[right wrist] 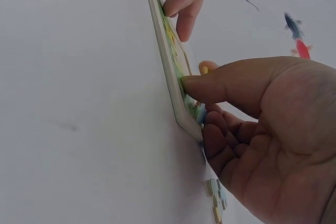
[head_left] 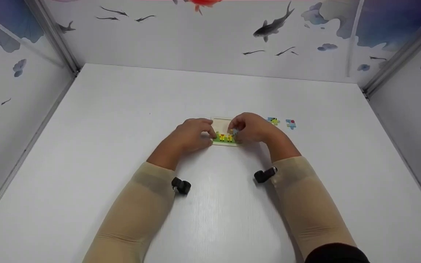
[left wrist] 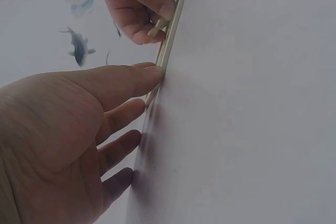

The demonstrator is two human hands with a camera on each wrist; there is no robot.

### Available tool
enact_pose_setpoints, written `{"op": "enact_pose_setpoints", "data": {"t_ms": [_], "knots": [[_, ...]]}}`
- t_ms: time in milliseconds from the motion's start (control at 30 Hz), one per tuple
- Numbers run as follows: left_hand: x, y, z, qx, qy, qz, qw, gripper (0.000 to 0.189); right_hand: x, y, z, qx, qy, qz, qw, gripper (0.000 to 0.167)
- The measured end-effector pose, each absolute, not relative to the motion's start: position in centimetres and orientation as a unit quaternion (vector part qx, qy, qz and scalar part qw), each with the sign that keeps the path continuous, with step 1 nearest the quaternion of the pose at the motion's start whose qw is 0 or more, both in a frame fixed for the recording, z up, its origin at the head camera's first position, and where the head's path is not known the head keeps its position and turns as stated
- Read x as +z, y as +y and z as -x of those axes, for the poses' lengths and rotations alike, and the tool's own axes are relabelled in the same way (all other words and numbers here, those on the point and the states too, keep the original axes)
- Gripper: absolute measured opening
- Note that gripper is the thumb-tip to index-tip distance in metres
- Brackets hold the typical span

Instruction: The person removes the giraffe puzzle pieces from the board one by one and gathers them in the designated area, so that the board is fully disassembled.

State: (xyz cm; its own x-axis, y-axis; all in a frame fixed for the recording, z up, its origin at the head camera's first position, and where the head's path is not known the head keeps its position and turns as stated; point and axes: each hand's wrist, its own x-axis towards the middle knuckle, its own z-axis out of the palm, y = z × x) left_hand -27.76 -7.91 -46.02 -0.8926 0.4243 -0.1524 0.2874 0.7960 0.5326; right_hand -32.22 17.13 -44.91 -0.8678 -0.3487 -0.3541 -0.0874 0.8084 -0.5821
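A small puzzle board point(head_left: 223, 145) with a pale wooden rim lies on the white table. Green and yellow pieces point(head_left: 225, 137) fill its near part, while its far part shows bare wood. My left hand point(head_left: 194, 135) holds the board's left end, its thumb point(left wrist: 149, 76) at the near rim. Over the right end, my right hand point(head_left: 251, 128) pinches a puzzle piece point(left wrist: 157, 26) between thumb and fingers. Those fingers hide most of that piece and the board's right side. In the right wrist view, the right thumb point(right wrist: 197, 87) overlaps the green pieces.
Two loose puzzle pieces lie right of the board: a blue and yellow one point(head_left: 273, 121) close to the right hand, and a blue one with a red spot point(head_left: 291, 124) farther right. White panels point(head_left: 203, 44) painted with fish border the table's back and sides.
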Motion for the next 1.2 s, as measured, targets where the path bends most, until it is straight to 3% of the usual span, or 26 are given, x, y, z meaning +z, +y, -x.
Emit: {"op": "enact_pose_setpoints", "data": {"t_ms": [100, 333, 767, 1200], "knots": [[-46.1, -7.9, 27.7, 0.266, 0.938, -0.180, 0.132, 0.022, -45.0, 17.3, 32.2, -0.291, 0.922, 0.126, 0.222, 0.024], [-46.0, -7.8, 27.6, 0.264, 0.939, -0.174, 0.134, 0.023, -44.9, 17.9, 32.5, -0.286, 0.929, 0.101, 0.210, 0.039], [-46.1, -7.7, 27.5, 0.264, 0.941, -0.162, 0.137, 0.021, -44.2, 19.2, 32.3, -0.286, 0.932, 0.103, 0.197, 0.037], [-45.9, -7.8, 27.3, 0.273, 0.938, -0.160, 0.139, 0.021, -41.9, 24.2, 32.4, -0.448, 0.874, 0.032, 0.184, 0.020]]}}
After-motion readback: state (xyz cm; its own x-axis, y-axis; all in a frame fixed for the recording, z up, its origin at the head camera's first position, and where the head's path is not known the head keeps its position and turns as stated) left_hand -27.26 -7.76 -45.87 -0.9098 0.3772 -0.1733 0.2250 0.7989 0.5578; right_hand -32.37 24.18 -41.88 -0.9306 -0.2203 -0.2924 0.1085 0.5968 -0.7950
